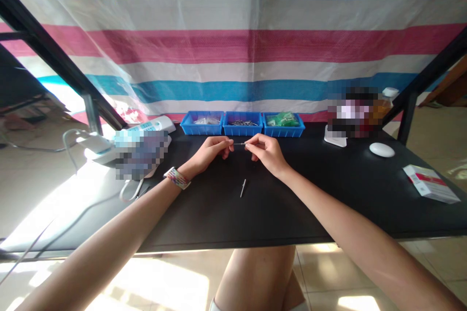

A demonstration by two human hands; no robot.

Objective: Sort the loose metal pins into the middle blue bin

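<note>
A slim metal pin [239, 144] spans the gap between my two hands, level above the black table [204, 218]. My left hand [213, 149] pinches its left end between thumb and fingers. At the other end, my right hand [268, 152] has thumb and fingertips closed on it. A similar silver pin [243, 188], thicker along part of its length, lies loose on the table below the hands. Just beyond them is a blue bin [242, 131] of small metal pieces.
Beside it stand a blue bin [202, 129] with clear plastic pieces and another bin [283, 132] with green-white pieces. A power strip [160, 125] and cables are at left. On the right are a white oval object [382, 149] and a white-red box [431, 183].
</note>
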